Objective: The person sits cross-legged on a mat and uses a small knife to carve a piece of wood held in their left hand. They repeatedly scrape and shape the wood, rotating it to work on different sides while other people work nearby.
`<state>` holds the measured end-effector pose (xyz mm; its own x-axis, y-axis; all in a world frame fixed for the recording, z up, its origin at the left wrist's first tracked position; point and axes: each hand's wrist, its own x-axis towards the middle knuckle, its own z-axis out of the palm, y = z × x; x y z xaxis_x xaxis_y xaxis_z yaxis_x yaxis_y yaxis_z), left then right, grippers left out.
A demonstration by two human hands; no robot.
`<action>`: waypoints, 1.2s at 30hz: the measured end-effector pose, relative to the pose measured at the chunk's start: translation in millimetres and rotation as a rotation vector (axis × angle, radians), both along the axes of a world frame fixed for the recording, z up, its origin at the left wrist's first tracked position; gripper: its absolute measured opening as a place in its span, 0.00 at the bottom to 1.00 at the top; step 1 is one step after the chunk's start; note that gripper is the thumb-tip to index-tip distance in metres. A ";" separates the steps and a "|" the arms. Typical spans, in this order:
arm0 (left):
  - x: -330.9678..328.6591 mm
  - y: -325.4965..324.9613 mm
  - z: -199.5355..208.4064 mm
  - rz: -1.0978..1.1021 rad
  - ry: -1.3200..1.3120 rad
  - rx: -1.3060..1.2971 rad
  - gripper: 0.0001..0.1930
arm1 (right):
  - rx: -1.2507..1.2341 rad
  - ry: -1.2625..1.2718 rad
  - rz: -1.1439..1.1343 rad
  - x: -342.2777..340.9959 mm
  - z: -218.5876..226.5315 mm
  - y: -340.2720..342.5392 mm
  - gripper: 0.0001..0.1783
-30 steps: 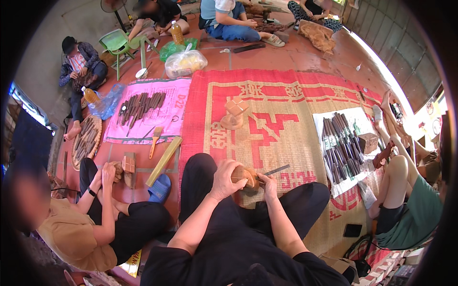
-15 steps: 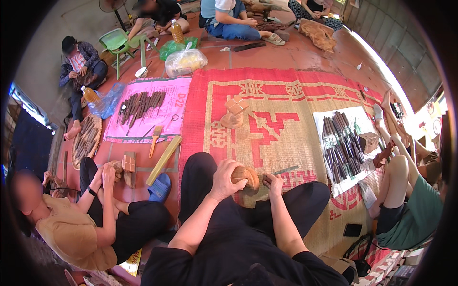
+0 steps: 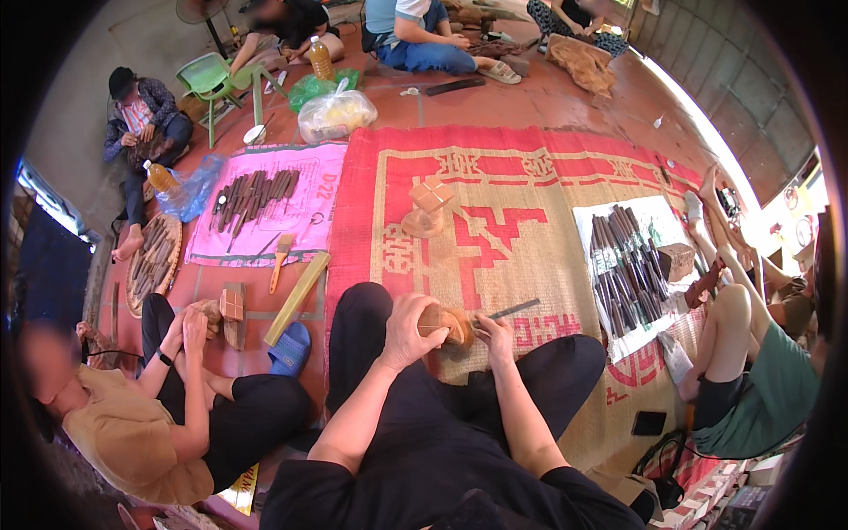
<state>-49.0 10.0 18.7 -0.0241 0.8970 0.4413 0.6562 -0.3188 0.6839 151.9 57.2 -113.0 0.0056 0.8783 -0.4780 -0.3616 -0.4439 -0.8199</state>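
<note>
My left hand (image 3: 412, 334) is wrapped round a rounded, carved piece of light brown wood (image 3: 457, 327) above my lap. Between the closed fingers of my right hand (image 3: 495, 336) is a thin, dark, flat file-like tool (image 3: 519, 308), its free part pointing up and to the right. The right fingers are close against the right side of the wood; whether the tool's other end touches it is hidden. Ahead on the mat lie a light wooden block marked with lines (image 3: 431, 195) and a rounded wooden piece (image 3: 423, 223).
The red-and-tan woven mat (image 3: 530, 256) spreads ahead. Dark-handled tools lie on a white sheet (image 3: 632, 340) at right and a pink sheet (image 3: 305, 234) at left. A brush (image 3: 280, 263), a wooden strip (image 3: 297, 299) and a blue slipper (image 3: 290, 351) lie at left. Co-workers sit on both sides.
My right hand has shifted slightly left and up, closer to the wood, and the tool shows at a steeper angle. My left hand still holds the wood.
</note>
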 end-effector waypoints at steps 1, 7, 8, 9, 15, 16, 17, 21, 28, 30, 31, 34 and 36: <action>-0.4 1.9 1.3 0.002 0.012 0.006 0.22 | 0.012 0.013 0.040 -7.2 3.3 -0.8 0.08; 5.4 -1.2 2.1 -0.041 0.008 0.015 0.22 | -0.042 -0.049 -0.010 2.0 -9.7 -2.7 0.09; 5.0 -1.1 1.3 -0.039 0.010 0.012 0.23 | -0.049 -0.079 -0.049 7.6 -13.0 -0.7 0.09; 3.4 -1.0 0.2 -0.036 0.011 0.008 0.23 | -0.051 -0.060 -0.064 12.4 -16.4 0.9 0.09; 4.4 0.3 0.9 -0.040 0.001 -0.002 0.22 | -0.013 -0.019 0.045 -6.2 -5.0 -3.6 0.08; 4.1 0.5 1.8 -0.046 -0.002 0.002 0.22 | -0.020 -0.029 0.062 -8.9 -8.3 -3.3 0.08; 4.1 0.0 2.8 -0.048 -0.001 0.006 0.22 | -0.030 0.013 0.019 -5.2 -14.0 -2.4 0.08; 0.5 -2.5 2.5 -0.041 -0.003 0.009 0.22 | -0.045 -0.049 -0.021 12.5 -23.4 4.9 0.08; 3.4 0.2 0.2 -0.049 0.008 0.014 0.23 | -0.001 -0.030 0.086 -11.8 0.9 -2.0 0.10; 5.2 -1.6 3.1 -0.054 0.016 0.007 0.23 | -0.021 -0.005 0.057 -11.9 -1.0 -2.0 0.09; 7.2 -2.3 3.8 -0.059 0.013 0.003 0.23 | -0.019 0.005 0.028 -9.3 -3.3 -0.9 0.09; 6.4 -1.8 2.0 -0.065 0.023 0.009 0.23 | -0.061 -0.028 -0.041 7.4 -9.5 3.7 0.08; 3.8 -0.9 1.6 -0.066 0.023 0.001 0.23 | -0.061 -0.009 -0.056 15.6 -16.1 5.1 0.08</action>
<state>-45.2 9.1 20.3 0.0450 0.8960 0.4419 0.6494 -0.3623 0.6685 167.5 62.3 -129.1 0.0583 0.8460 -0.5300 -0.3797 -0.4722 -0.7955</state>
